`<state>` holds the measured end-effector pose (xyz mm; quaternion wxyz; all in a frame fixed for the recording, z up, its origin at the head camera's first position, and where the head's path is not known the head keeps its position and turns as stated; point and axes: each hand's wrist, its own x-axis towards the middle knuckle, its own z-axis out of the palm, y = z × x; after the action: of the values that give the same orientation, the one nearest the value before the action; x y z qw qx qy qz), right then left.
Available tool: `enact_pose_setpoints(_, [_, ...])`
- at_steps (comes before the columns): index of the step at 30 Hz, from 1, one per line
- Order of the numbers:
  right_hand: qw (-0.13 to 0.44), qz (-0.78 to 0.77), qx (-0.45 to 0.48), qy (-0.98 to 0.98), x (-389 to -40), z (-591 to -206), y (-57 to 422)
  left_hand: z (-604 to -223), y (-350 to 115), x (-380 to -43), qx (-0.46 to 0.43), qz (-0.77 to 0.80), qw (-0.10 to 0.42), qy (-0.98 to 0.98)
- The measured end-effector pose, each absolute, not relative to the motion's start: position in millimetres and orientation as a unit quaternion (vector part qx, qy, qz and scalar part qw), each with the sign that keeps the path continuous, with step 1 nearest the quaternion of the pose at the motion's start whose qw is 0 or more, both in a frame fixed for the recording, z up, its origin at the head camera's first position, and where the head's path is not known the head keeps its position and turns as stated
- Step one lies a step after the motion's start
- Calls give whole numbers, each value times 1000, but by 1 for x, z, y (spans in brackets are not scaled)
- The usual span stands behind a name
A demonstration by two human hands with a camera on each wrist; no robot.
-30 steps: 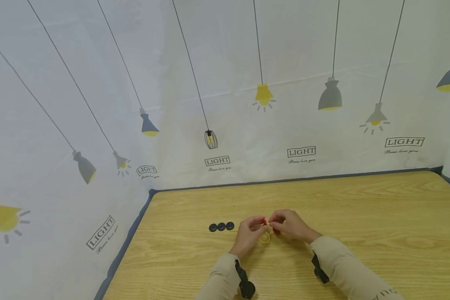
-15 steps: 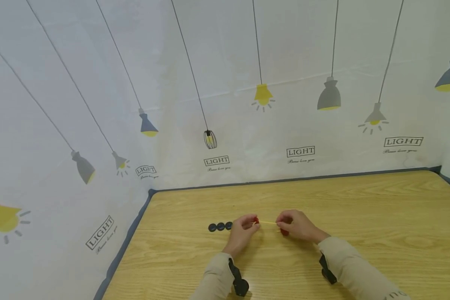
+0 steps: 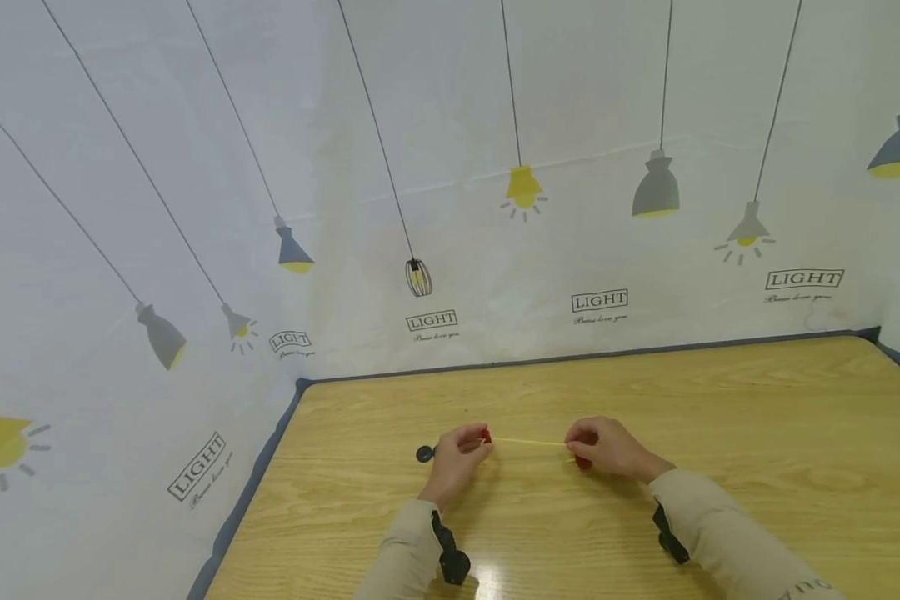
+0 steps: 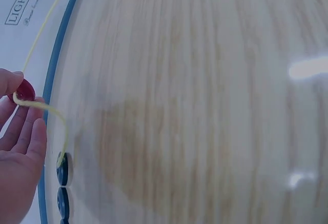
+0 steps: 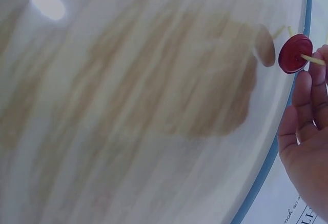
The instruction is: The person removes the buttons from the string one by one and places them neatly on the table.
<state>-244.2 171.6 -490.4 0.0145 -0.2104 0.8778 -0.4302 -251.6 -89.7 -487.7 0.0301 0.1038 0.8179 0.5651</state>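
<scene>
A thin yellow string [image 3: 528, 441] runs taut between my two hands above the wooden table [image 3: 757, 417]. My left hand [image 3: 480, 440] pinches a red button [image 3: 486, 436] threaded on the string; the left wrist view shows this button [image 4: 24, 89] between thumb and finger, with the string [image 4: 41, 106] looping down toward black buttons [image 4: 62, 175]. My right hand [image 3: 574, 439] pinches the other end of the string, and a second red button [image 3: 583, 461] hangs just below it. In the right wrist view that button [image 5: 295, 53] sits on the string [image 5: 312, 59] beside my fingers [image 5: 307, 96].
A black button [image 3: 425, 453] lies on the table just left of my left hand, which hides the others of the row. A white curtain printed with lamps [image 3: 420, 208] walls the table at the back and left. A blue edge strip [image 3: 255, 483] rims the table.
My hands have drawn apart, left going left and right going right, pulling the slack loop of string straight. The left hand now covers most of the black buttons.
</scene>
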Motion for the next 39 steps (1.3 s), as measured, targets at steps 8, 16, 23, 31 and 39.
enact_pose_setpoints(8, [13,-426,-209,880,-243,-488,179,-486,-108,-253,109,562,23,820])
enact_pose_setpoints(16, [9,-414,-203,887,-242,-490,184,-487,-132,-251,110,570,26,814])
enact_pose_setpoints(23, [3,-410,-204,889,-243,-490,188,-490,-145,-248,118,576,17,809])
enact_pose_setpoints(31, [8,-423,-212,881,-243,-488,190,-498,-159,-247,124,537,10,835])
enact_pose_setpoints(39, [13,-426,-213,879,-242,-487,189,-492,-168,-244,121,517,7,847])
